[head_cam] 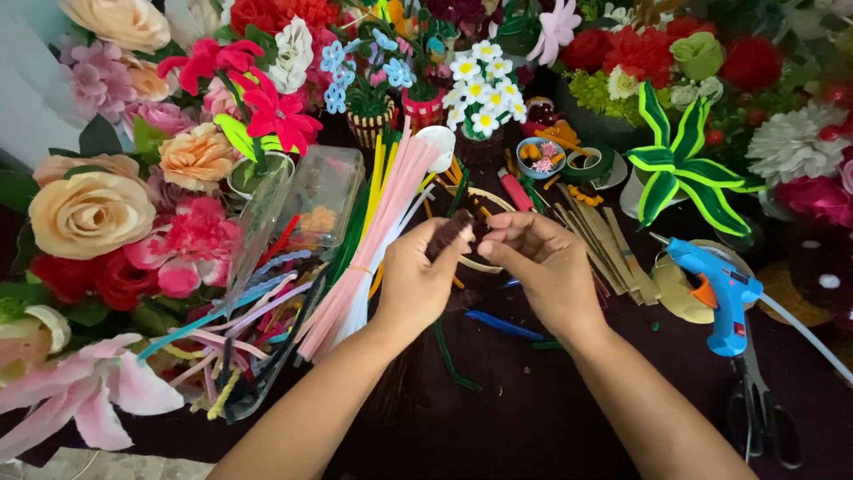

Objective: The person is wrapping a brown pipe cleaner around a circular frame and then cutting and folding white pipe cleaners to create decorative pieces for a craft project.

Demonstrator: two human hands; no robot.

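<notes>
A dark brown pipe cleaner (pixel 449 235) is pinched by both hands over the bench (pixel 533 418), just right of the pink pipe cleaner bundle (pixel 378 233). Left hand (pixel 418 280): grip closed on the pipe cleaner's lower part. Right hand (pixel 542 267): fingertips narrowed on its upper end. Clear plastic box (pixel 306 200) is seen left of the bundle, tilted. Loose mixed pipe cleaners (pixel 240 329) are spread below-left of the bundle. Blue glue gun (pixel 720 298) is stood well right of the bundle, scissors (pixel 755 409) just below the gun. Artificial flowers (pixel 98 209) are banked along the far and left sides.
</notes>
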